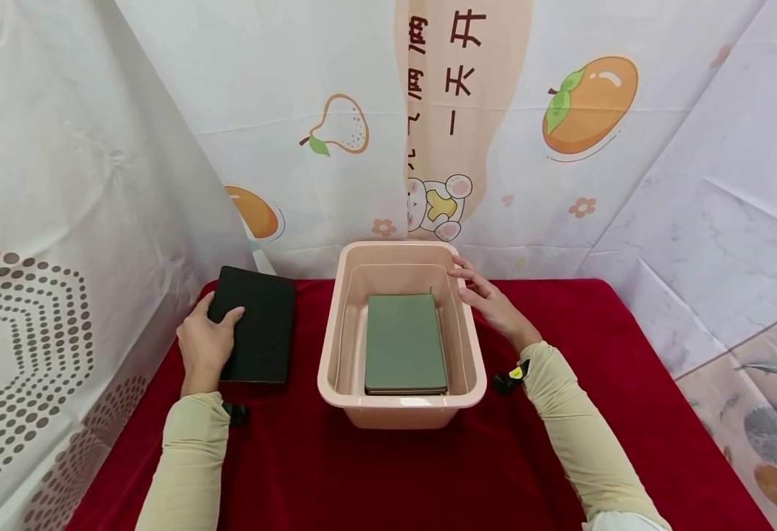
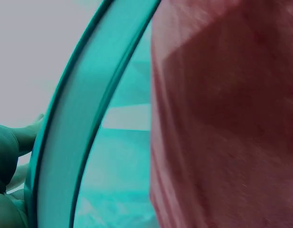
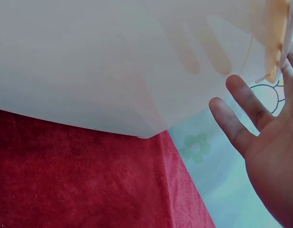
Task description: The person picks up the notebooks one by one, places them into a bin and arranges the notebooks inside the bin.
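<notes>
A pink plastic tub (image 1: 335,346) stands in the middle of the red cloth, with a green book (image 1: 404,343) lying flat in it. Left of the tub is a black book (image 1: 262,324). My left hand (image 1: 205,343) grips its near left edge, thumb on the cover. In the left wrist view the book's edge (image 2: 75,137) runs steeply past my left hand (image 2: 8,156). My right hand (image 1: 488,299) is at the tub's far right rim, fingers straight and spread, holding nothing. The right wrist view shows the right hand (image 3: 265,142) beside the tub's outer wall (image 3: 113,61).
The red cloth (image 1: 627,383) covers the table and is bare to the right of the tub and in front of it. Printed white sheets (image 1: 561,184) hang close behind and on both sides. The table's right edge (image 1: 707,435) drops off beside the right arm.
</notes>
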{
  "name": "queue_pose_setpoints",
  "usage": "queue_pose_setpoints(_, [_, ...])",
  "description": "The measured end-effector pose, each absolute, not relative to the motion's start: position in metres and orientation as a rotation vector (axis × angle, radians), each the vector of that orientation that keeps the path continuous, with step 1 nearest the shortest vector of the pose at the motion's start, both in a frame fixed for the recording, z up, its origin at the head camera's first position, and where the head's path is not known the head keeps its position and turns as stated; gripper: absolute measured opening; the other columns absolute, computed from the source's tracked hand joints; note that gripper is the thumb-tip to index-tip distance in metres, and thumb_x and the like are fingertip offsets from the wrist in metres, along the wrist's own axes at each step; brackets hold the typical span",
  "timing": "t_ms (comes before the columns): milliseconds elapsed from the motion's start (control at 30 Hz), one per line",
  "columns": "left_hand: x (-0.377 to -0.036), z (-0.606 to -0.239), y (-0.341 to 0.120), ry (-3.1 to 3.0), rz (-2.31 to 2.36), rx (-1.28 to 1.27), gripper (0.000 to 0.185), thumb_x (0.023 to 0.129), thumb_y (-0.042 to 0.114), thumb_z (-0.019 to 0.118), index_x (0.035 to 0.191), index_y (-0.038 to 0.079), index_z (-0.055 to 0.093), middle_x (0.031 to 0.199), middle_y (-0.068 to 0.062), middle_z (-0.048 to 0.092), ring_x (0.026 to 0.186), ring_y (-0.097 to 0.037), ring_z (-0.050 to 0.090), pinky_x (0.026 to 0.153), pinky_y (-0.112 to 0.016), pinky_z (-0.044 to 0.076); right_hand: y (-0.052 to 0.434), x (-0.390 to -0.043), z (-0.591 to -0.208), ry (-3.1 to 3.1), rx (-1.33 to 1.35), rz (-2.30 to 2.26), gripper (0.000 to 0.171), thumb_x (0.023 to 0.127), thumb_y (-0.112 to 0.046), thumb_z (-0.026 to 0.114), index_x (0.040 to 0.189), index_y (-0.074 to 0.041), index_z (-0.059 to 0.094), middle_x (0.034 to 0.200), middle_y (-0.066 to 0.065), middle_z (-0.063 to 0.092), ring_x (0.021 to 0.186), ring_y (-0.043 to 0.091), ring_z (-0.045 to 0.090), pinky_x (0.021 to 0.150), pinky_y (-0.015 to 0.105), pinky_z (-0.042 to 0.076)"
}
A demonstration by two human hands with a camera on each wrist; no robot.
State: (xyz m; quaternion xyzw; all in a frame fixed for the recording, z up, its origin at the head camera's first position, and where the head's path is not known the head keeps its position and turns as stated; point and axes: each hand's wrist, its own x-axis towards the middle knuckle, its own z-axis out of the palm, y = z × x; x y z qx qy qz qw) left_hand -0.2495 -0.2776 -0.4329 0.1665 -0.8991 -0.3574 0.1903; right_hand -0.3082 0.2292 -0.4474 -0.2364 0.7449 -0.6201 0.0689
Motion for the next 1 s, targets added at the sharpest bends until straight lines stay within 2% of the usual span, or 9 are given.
queue_pose_setpoints(333, [-0.246,-0.405,-0.263,-2.434,-1.065,0.367,0.061,0.098,0.035,0.069,0.150,0.009,0.052,0.139,-0.026,0.062,0.119,-0.049,0.058,0.104,-0.060,0.045,0.228,-0.307,-0.446,2.261,-0.707,-1.853,0.049,0.108,-0.020,0.048,0.150,0.004,0.037,0.173,-0.004,0.011,0.160,0.028,0.008,0.102,0.012,0.044])
queue_pose_setpoints(633, [-0.246,-0.388,-0.254,-2.328,-1.076,0.340,0.057,0.097,0.034,0.070,0.147,0.012,0.056,0.128,-0.025,0.068,0.109,-0.044,0.063,0.097,-0.056,0.049,0.229,-0.306,-0.446,2.280,-0.691,-1.841,0.049,0.108,-0.021,0.047,0.150,0.003,0.038,0.173,-0.003,0.011,0.160,0.028,0.008,0.102,0.014,0.044])
queue_pose_setpoints(833, [-0.246,-0.375,-0.250,-2.342,-1.131,0.355,0.061,0.099,0.039,0.066,0.151,0.012,0.049,0.132,-0.024,0.064,0.111,-0.041,0.061,0.093,-0.053,0.048,0.229,-0.305,-0.447,2.306,-0.671,-1.830,0.048,0.108,-0.021,0.047,0.151,0.000,0.039,0.173,-0.006,0.013,0.156,0.029,0.021,0.100,0.014,0.046])
queue_pose_setpoints(1000, [-0.243,-0.364,-0.245,-2.336,-1.171,0.351,0.062,0.100,0.039,0.063,0.153,0.011,0.046,0.138,-0.024,0.061,0.118,-0.041,0.057,0.099,-0.055,0.046,0.229,-0.304,-0.448,2.298,-0.673,-1.845,0.049,0.108,-0.023,0.048,0.151,0.000,0.040,0.172,-0.007,0.014,0.151,0.029,0.028,0.099,0.015,0.048])
